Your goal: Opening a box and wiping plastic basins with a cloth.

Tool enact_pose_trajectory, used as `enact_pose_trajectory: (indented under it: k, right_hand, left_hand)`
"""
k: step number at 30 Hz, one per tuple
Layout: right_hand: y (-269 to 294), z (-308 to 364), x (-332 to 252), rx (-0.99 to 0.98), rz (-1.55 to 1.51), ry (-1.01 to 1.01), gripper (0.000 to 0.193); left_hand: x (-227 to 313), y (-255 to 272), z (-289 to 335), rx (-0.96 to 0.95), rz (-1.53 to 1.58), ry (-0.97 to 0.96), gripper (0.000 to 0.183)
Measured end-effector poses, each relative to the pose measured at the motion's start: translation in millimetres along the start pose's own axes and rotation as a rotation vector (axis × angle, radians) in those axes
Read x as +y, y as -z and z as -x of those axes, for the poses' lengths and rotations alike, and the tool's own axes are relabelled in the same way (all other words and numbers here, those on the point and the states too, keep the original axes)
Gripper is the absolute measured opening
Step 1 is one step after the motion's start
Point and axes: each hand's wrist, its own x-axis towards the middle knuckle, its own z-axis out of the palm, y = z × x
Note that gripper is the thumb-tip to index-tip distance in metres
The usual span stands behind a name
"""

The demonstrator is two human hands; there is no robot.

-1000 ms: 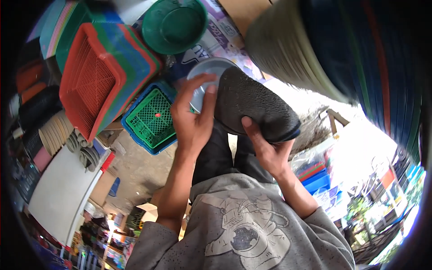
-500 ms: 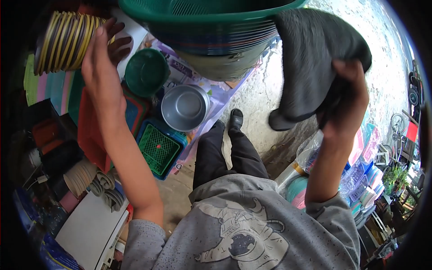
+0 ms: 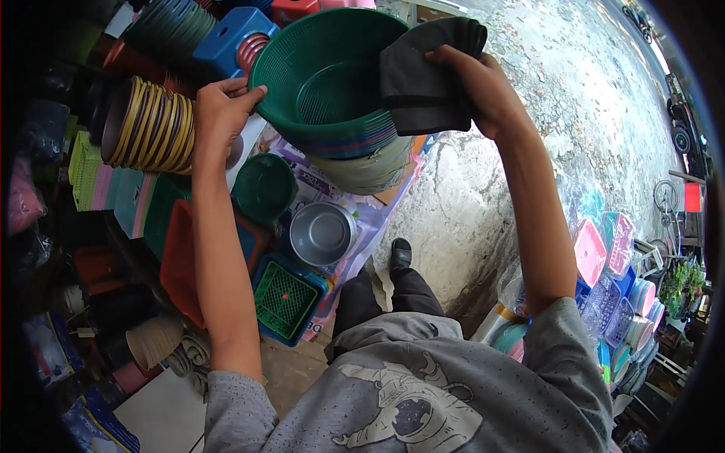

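At the top of the view, a round green plastic basket (image 3: pixel 325 83) sits uppermost on a stack of nested baskets (image 3: pixel 362 162), raised between the two hands. The left hand (image 3: pixel 220 113) grips the basket's near-left rim, fingers curled over the edge and thumb along the outside. The right hand (image 3: pixel 476 83) is closed on a dark grey folded cloth (image 3: pixel 423 75), which drapes over the basket's right rim and hangs partly inside the bowl. Beside the left hand lies a stack of yellow-rimmed pots (image 3: pixel 147 124) on its side. Below the basket, on the ground, stand a small green bowl (image 3: pixel 264 185), a grey metal pot (image 3: pixel 323 232) and a green square crate (image 3: pixel 285 298).
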Motion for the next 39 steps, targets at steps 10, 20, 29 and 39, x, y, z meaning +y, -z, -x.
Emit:
enact_pose_trajectory:
  k: [10, 20, 29, 39]
  right_hand:
    - [12, -20, -1, -0.050, -0.175, -0.278, 0.043]
    - [-6, 7, -78, 0.041, -0.090, -0.031, 0.052]
    - [33, 139, -67, 0.260, -0.156, 0.253, 0.038]
    - [52, 225, -28, 0.429, 1.099, 0.920, 0.046]
  left_hand:
    - [26, -9, -6, 0.038, -0.522, 0.083, 0.047]
    - [90, 18, -4, -0.109, 0.032, 0.022, 0.033]
    - [126, 10, 106, -0.129, 1.180, -0.302, 0.018]
    - [133, -67, 184, -0.267, 1.293, -0.404, 0.045]
